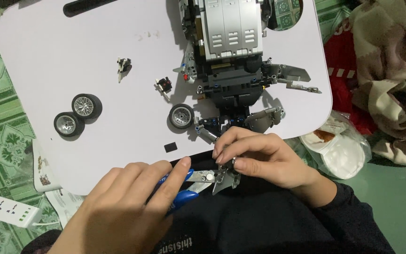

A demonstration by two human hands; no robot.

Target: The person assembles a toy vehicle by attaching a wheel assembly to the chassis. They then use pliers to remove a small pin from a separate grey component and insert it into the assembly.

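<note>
A grey and black brick-built car model (231, 51) lies on a white lap table (95, 56). My left hand (128, 207) grips blue-handled pliers (184, 188) just below the table's near edge. The pliers' jaws reach toward a small grey model part (224, 178). My right hand (259, 157) pinches that grey part with its fingertips, close to the model's front end (222, 124). Two loose wheels (77, 114) sit at the table's left, and a third wheel (181, 116) lies beside the model.
Two small black-and-white pieces (124, 66) (164, 85) and a black tile (170, 147) lie on the table. A white power strip (8, 208) rests on the green patterned floor at left. Blankets (391, 70) and a plastic bag (339, 146) are at right.
</note>
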